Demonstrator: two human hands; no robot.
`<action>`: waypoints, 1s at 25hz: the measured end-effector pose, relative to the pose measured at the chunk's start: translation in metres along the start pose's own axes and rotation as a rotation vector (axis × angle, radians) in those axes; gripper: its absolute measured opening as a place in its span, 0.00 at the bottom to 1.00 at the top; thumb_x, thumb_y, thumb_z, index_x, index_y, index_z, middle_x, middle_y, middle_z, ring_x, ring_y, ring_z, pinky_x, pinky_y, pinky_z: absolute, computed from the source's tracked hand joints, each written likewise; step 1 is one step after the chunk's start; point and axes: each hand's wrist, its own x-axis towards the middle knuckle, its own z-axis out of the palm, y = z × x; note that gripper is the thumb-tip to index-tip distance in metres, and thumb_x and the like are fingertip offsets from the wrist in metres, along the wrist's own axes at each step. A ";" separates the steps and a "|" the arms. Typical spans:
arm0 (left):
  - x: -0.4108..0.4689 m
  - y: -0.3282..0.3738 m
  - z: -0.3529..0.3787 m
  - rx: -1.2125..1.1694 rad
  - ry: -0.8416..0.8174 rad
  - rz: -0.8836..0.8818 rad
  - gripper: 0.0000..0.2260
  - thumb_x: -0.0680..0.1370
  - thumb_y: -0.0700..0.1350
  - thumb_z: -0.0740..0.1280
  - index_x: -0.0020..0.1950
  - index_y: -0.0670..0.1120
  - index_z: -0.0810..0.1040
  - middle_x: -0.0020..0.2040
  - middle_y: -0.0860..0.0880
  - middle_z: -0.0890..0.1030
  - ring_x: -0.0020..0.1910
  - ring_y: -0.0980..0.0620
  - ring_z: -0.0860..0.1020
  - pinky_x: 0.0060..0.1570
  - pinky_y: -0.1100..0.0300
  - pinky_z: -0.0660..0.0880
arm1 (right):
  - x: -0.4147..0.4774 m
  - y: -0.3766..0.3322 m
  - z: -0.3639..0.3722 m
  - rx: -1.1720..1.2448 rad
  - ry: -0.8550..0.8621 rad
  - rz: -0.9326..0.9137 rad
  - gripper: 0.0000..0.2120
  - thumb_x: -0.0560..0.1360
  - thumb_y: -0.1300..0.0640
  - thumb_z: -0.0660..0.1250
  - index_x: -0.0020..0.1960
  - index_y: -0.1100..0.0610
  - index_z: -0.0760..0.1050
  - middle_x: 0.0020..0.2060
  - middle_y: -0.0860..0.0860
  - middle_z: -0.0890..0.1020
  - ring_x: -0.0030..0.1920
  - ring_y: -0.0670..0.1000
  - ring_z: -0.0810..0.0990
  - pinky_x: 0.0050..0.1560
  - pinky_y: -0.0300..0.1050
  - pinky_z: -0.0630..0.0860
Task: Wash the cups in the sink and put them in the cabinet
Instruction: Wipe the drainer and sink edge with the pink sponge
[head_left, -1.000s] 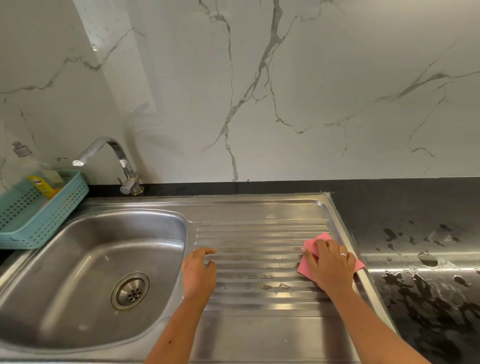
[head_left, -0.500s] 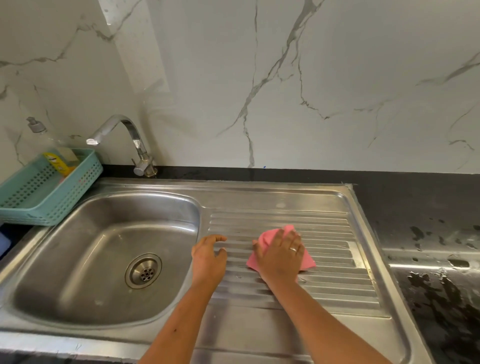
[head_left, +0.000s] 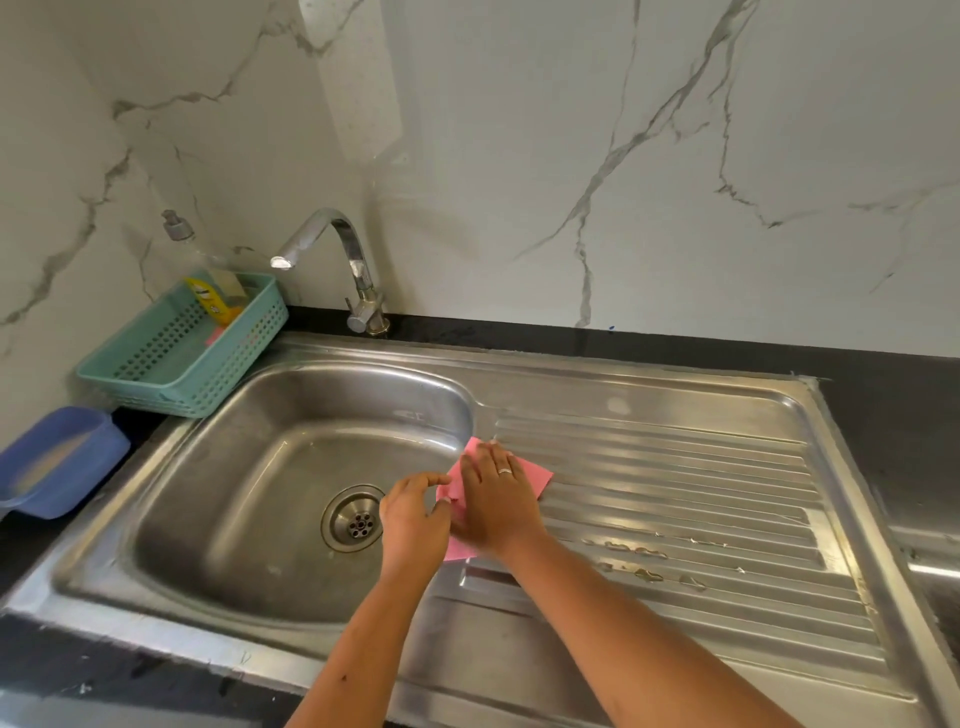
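Observation:
No cup shows in this view. The steel sink basin (head_left: 291, 467) holds nothing but its drain (head_left: 354, 521). A pink cloth (head_left: 535, 475) lies at the ridge between the basin and the ribbed drainboard (head_left: 675, 483). My right hand (head_left: 498, 504) presses flat on the cloth, fingers straight, a ring on one finger. My left hand (head_left: 413, 519) is just left of it over the basin's edge, fingers loosely curled beside the cloth's left edge. Part of the cloth is hidden under my right hand.
A chrome faucet (head_left: 353, 254) stands behind the basin. A teal basket (head_left: 176, 358) with a yellow item and a pump bottle (head_left: 179, 228) sits at back left, a blue tub (head_left: 57, 462) in front of it. Water drops lie on the drainboard's front. Black countertop (head_left: 893, 405) extends right.
My right hand slid the pink cloth left across the drainboard, from its right edge to the basin's rim. My left hand moved left with it, off the drainboard to the basin edge.

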 end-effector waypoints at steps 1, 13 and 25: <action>0.001 -0.001 -0.002 0.000 0.001 -0.002 0.15 0.74 0.35 0.63 0.56 0.50 0.80 0.60 0.49 0.76 0.64 0.46 0.70 0.64 0.52 0.68 | 0.000 0.003 -0.001 0.003 0.018 -0.023 0.41 0.72 0.37 0.40 0.72 0.65 0.61 0.71 0.62 0.66 0.72 0.61 0.63 0.73 0.56 0.58; -0.018 0.033 0.047 -0.013 -0.132 0.095 0.13 0.76 0.37 0.64 0.56 0.51 0.79 0.61 0.51 0.76 0.62 0.49 0.70 0.60 0.60 0.68 | -0.070 0.106 -0.008 -0.018 0.170 0.086 0.31 0.75 0.39 0.52 0.69 0.57 0.71 0.66 0.52 0.76 0.65 0.54 0.74 0.67 0.50 0.68; -0.082 0.084 0.125 0.065 -0.330 0.290 0.12 0.74 0.39 0.66 0.49 0.57 0.77 0.53 0.56 0.73 0.62 0.50 0.70 0.63 0.50 0.70 | -0.186 0.236 -0.044 -0.150 0.249 0.624 0.35 0.75 0.39 0.43 0.71 0.60 0.67 0.65 0.56 0.75 0.64 0.56 0.74 0.67 0.52 0.68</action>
